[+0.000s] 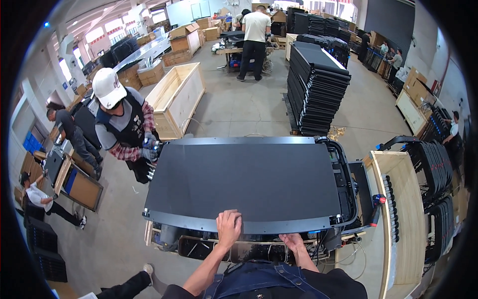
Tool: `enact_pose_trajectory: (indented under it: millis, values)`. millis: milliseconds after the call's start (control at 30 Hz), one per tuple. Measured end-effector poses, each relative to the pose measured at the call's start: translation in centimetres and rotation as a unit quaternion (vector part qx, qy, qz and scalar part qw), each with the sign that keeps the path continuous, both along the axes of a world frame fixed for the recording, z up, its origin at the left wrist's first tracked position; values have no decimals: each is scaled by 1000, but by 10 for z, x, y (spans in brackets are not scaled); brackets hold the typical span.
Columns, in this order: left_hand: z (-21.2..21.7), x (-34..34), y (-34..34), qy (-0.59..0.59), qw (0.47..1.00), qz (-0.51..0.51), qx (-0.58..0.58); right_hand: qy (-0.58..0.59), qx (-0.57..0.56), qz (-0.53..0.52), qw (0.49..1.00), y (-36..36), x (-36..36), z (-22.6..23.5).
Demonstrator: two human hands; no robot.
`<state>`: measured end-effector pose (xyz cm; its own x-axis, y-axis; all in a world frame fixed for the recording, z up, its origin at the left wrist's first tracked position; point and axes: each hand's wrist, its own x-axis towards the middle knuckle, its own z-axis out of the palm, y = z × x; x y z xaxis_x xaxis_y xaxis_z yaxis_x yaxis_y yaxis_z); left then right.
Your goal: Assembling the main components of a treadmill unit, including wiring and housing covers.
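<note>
- Black, flat treadmill deck (244, 182) lies straight ahead of the person, above dark bins (256, 250); its long axis runs left to right, across the person's front.
- Co-worker (122, 117) stands by the deck's far left corner, gloved hands (150, 149) near that end.
- Its black end frame (347, 174), with curved tubing, points to the person's right.
- Grey near rail (184, 221) follows the same long axis.
- Left hand (229, 226) rests atop this rail around mid-length, fingers loosely bent, not clasping; the deck spreads ahead of them, and this hand is nearer its middle.
- Right hand (294, 241) sits farther right, low at the rail's lower edge; its fingertips are partly hidden, so I cannot tell whether they grip.
</note>
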<state>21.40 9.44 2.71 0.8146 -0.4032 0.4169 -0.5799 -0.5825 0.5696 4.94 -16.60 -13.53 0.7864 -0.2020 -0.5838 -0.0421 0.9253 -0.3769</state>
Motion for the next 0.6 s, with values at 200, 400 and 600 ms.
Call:
enact_pose_trajectory:
  millis: [200, 400, 600]
  values:
    - [7, 9, 65, -23, 993, -44, 108, -28, 81, -69, 994, 13, -31, -23]
    - [10, 15, 113, -55, 970, -80, 222, 46, 148, -195, 968, 21, -2, 3]
    - [-14, 32, 103, -173, 955, -73, 229, 46, 153, -293, 943, 6, 24, 33]
